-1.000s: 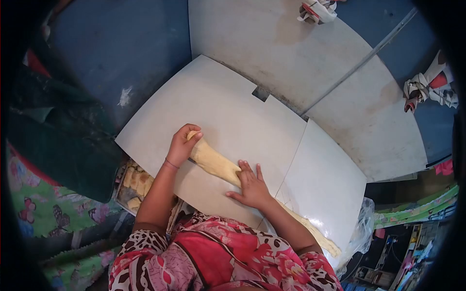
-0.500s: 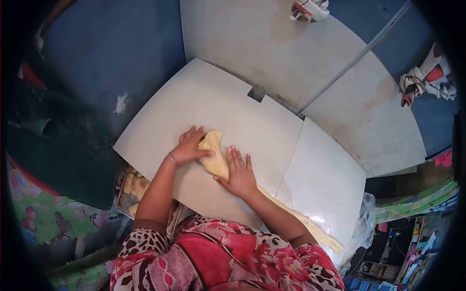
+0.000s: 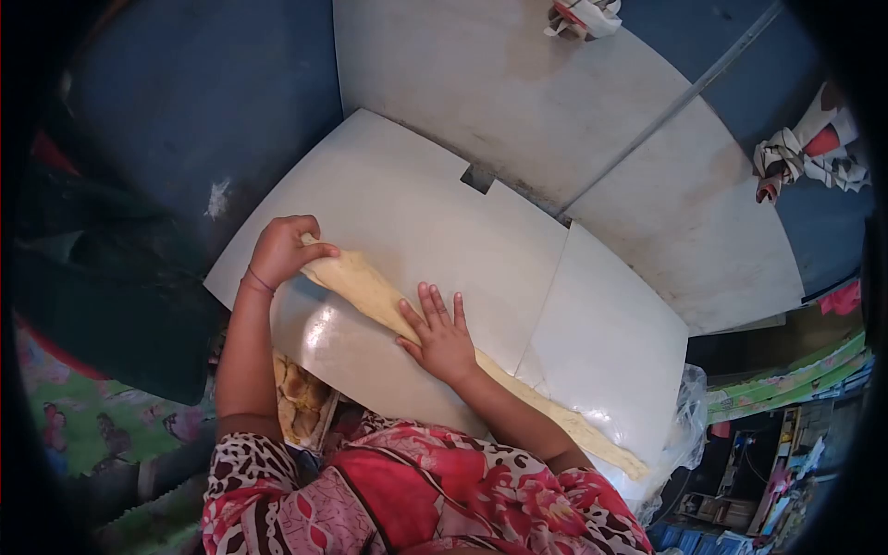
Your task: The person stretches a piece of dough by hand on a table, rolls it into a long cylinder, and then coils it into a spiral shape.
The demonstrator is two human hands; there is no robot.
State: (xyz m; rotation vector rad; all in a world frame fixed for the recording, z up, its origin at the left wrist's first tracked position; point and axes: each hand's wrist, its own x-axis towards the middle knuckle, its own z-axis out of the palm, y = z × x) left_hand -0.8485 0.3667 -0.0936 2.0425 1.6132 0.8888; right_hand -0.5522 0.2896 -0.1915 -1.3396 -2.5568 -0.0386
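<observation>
A long strip of pale yellow dough [image 3: 365,289] runs diagonally across the white tabletop [image 3: 398,203], from the upper left down to the lower right. My left hand [image 3: 289,248] pinches its far left end between thumb and fingers, stretching that part out. Flat on the middle of the strip lies my right hand [image 3: 438,339], its fingers spread and pointing away from me. Part of the dough is hidden under that palm and forearm. Beyond the forearm the narrower part of the strip continues toward the right edge of the table.
A tray of bread pieces [image 3: 301,402] sits below the table's near left edge. Clear plastic [image 3: 689,416] hangs at the right edge. A wall panel [image 3: 481,83] borders the far side, with knotted cloth [image 3: 795,162] at the right. Shelves [image 3: 777,472] stand lower right.
My left hand has moved left and slightly away, drawing the folded end of the dough out into a flat strip. My right hand stays in nearly the same place.
</observation>
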